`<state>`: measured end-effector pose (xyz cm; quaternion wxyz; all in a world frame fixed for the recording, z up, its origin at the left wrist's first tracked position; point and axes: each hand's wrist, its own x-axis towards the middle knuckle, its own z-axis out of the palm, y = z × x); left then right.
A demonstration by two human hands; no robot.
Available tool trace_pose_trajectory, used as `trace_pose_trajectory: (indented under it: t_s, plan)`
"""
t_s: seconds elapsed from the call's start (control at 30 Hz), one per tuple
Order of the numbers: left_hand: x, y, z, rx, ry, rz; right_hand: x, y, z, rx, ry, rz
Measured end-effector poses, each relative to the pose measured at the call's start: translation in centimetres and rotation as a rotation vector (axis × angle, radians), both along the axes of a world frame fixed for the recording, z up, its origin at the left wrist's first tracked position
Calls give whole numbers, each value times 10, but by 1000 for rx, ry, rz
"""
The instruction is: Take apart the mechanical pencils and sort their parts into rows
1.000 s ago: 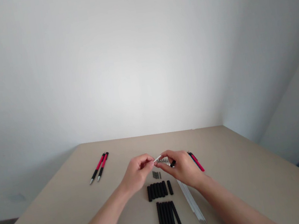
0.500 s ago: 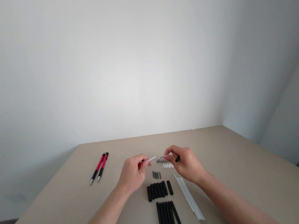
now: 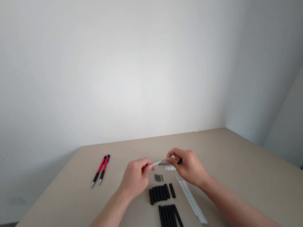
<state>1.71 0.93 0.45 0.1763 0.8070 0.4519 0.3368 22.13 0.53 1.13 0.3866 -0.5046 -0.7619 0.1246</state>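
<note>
My left hand [image 3: 136, 177] is closed around a pen barrel, of which only a bit of red [image 3: 145, 166] shows. A thin white refill [image 3: 156, 163] sticks out of it to the right. The refill's tip reaches the fingertips of my right hand [image 3: 188, 166], which are pinched together; a tiny piece there, perhaps a spring, is too small to make out. A short black pen grip [image 3: 179, 161] is tucked in the curled fingers of the same hand. Below and between the hands lie small metal springs [image 3: 158, 177], metal tips [image 3: 162, 163] and white plastic parts [image 3: 170, 168].
Two red-and-black pens [image 3: 100, 170] lie at the left of the beige table [image 3: 237, 176]. Nearer me are two rows of black tubes, a far row [image 3: 159, 193] and a near row [image 3: 168, 219]. White refills [image 3: 193, 203] lie right of them. A wall [image 3: 144, 72] stands behind.
My left hand has tilted slightly, and the white refill's tip has come across to the right hand's fingertips, closing the gap between them. The right hand has barely moved.
</note>
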Motion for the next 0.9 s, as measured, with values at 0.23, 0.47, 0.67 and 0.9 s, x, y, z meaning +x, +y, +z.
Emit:
trace_pose_trajectory:
  t_s: [0.23,0.47,0.67,0.9]
  plan:
    - [2,-1,-1,-21,-37,-64,-5,-2,0,0,-45,43]
    - [3,-2,0,9,-38,-133,-5,-3,1,-7,-86,77]
    - [3,-4,3,28,30,-144,-7,-5,3,-57,-71,107]
    - [2,-3,0,51,0,-47,2,-6,10,-136,-56,142]
